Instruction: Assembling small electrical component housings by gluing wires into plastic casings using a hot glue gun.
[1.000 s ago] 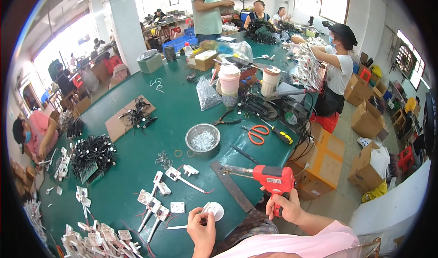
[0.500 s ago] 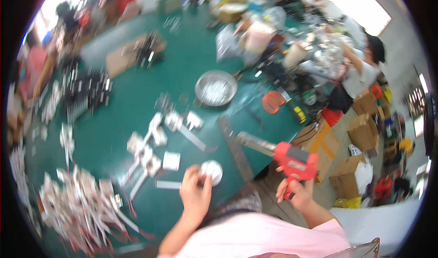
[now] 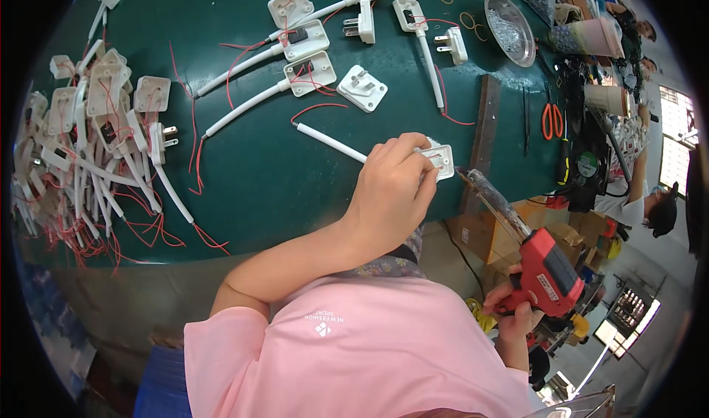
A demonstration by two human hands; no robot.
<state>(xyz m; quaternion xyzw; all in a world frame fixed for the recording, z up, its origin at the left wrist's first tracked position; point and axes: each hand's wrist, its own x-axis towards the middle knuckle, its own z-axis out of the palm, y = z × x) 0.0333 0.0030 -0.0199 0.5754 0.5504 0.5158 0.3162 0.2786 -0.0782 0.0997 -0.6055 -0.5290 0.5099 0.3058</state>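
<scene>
My left hand [image 3: 395, 185] is closed, pinching a white plug housing [image 3: 445, 159] at the table's near edge. A white cable [image 3: 329, 141] with a red wire end runs out to the left from behind that hand. My right hand [image 3: 517, 306] grips a red and black soldering gun [image 3: 550, 274] by its handle. The gun's thin tip points at the housing and sits just beside its right side; whether they touch I cannot tell. Beyond my left hand lie a white plug cover [image 3: 362, 89] with metal prongs and an opened housing [image 3: 310, 73] with cable and red wires.
A heap of white cabled housings [image 3: 107, 111] covers the table's left. A dark metal bar [image 3: 484, 126] lies right of my left hand. Farther right are orange-handled scissors [image 3: 552, 119], a metal bowl [image 3: 509, 30] of small parts and a pink container [image 3: 587, 38]. A co-worker [image 3: 635, 207] is at the right.
The view has swung and sharpened from blur. My right hand has brought the soldering gun's tip close to the housing in my left hand; before, the tip pointed away beyond it.
</scene>
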